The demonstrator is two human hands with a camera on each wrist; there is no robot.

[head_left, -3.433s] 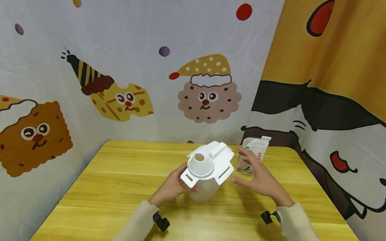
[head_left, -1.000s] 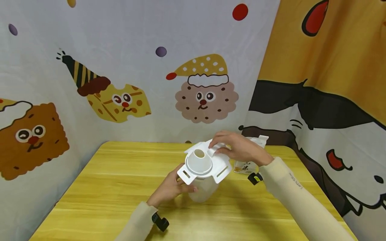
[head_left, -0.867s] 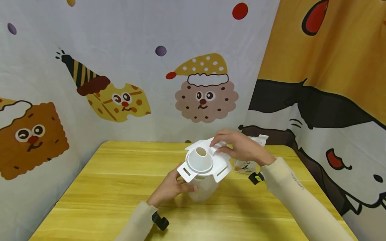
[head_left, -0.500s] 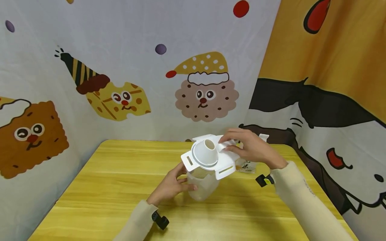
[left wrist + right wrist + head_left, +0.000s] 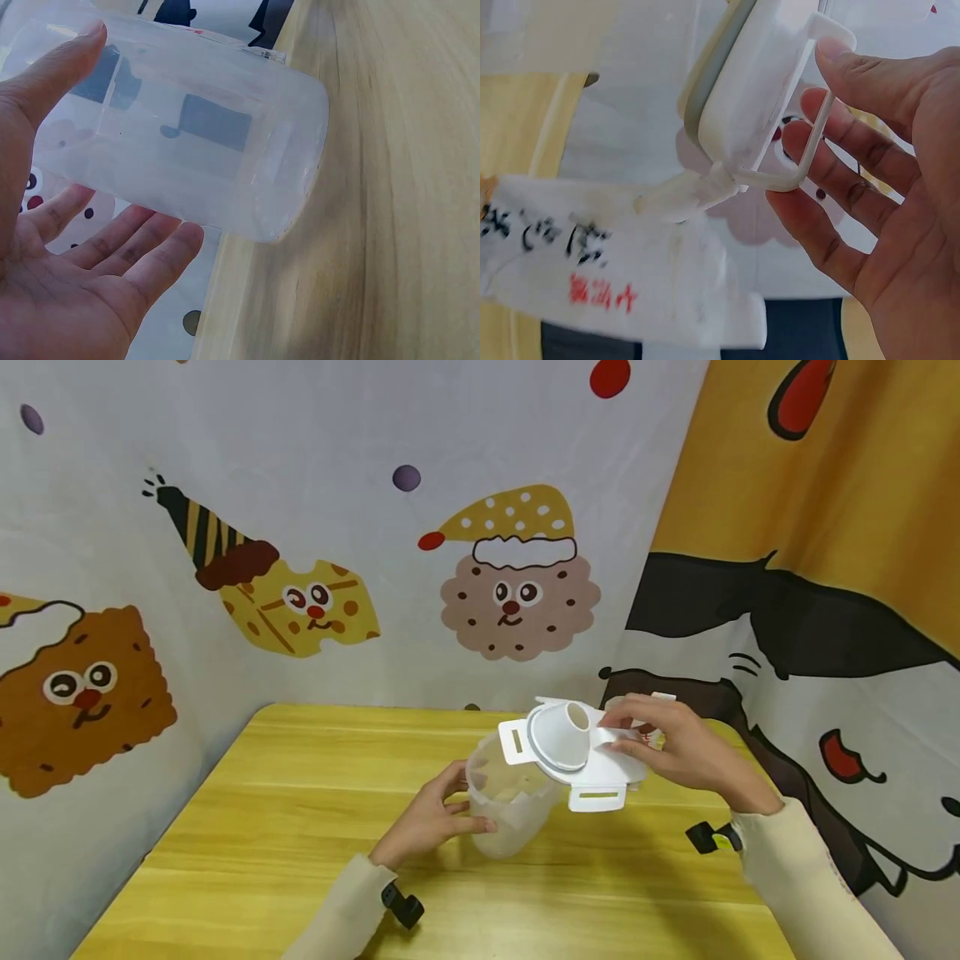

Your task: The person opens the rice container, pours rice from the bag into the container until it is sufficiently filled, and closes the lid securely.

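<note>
A translucent plastic canister [image 5: 517, 818] stands on the table with its top uncovered. My left hand [image 5: 427, 817] grips it from the left, thumb in front and fingers behind; the left wrist view shows thumb and fingers on opposite sides of the canister [image 5: 187, 135]. Up and right of the rim, tilted, is the white lid [image 5: 611, 768], with a cone-shaped spout and slotted side flaps. My right hand [image 5: 686, 747] pinches the lid's raised handle. In the right wrist view, the lid's grey seal [image 5: 716, 79] shows along its underside, with thumb and fingers at the lid's white edge.
Behind the right hand stands a white printed bag [image 5: 607, 262], mostly hidden in the head view. The wooden table [image 5: 300, 827] ends at a cartoon-print curtain [image 5: 315, 460] at the back and right.
My right hand came over, took the lid by its handle and lifted it off to the right, tilting it. The canister's mouth is now exposed. My left hand has stayed on the canister.
</note>
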